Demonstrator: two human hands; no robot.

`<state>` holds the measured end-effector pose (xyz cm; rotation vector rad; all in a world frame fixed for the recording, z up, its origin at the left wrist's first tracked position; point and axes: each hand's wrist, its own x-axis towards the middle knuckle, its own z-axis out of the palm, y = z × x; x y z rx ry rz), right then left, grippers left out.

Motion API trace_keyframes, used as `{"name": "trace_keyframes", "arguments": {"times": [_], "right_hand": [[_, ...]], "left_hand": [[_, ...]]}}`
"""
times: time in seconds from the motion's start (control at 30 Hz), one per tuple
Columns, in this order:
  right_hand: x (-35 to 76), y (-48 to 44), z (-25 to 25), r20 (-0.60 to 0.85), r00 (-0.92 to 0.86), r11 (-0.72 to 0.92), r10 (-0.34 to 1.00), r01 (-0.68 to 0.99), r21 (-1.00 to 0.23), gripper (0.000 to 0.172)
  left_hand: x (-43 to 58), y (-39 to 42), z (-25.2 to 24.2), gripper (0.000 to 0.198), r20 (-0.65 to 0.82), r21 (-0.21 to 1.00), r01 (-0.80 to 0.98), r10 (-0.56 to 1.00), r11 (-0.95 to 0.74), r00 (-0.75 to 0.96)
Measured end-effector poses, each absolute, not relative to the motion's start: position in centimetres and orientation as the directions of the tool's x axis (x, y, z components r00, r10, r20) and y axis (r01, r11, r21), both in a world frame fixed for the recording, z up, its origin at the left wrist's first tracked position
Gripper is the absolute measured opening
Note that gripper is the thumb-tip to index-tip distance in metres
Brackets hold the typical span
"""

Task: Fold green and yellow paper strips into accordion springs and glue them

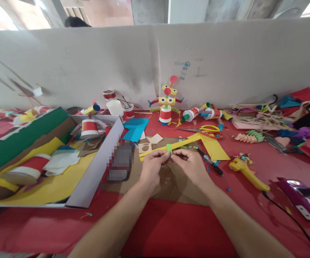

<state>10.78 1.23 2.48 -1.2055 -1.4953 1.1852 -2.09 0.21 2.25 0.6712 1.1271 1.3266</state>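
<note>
Between my fingertips is a small folded piece of green paper (169, 148). My left hand (154, 165) pinches it from the left side, and my right hand (188, 163) pinches it from the right. Both hands are over a brown cardboard sheet (139, 188). Just behind them, long yellow paper strips (183, 143) lie slantwise. Close to my right hand rest a dark pen-like tool (211, 163) and a yellow paper sheet (216, 148). A dark phone (121, 163), partly blurred out, lies left of my left hand.
An open box (93, 179) with cup figures and paper stands at left. Scissors (206, 129) and a paper-cup figure (165, 115) are behind my hands. To the right lie a yellow glue gun (249, 174) with a cable and a purple power strip (303, 200). A grey partition (90, 61) rises behind.
</note>
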Motion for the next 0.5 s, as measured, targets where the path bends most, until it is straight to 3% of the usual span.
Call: {"name": "trace_keyframes", "arguments": {"times": [0.1,0.23,0.5], "right_hand": [[10.8,1.4,2.6,-0.001,-0.143,0.002,0.990,0.015,-1.000,0.014],[11.0,1.7,2.6,-0.170,-0.164,-0.204,0.972,-0.220,-0.954,0.013],[11.0,1.7,2.7,-0.213,-0.165,-0.255,0.963,-0.300,-0.919,0.014]], "left_hand": [[-2.4,0.5,2.6,0.013,-0.275,0.868,-0.439,0.961,0.233,-0.033],[-2.7,1.0,2.2,0.013,-0.355,0.738,-0.591,0.932,0.326,0.072],[-2.4,0.8,1.4,0.009,-0.320,0.701,-0.632,0.938,0.331,0.136]]}}
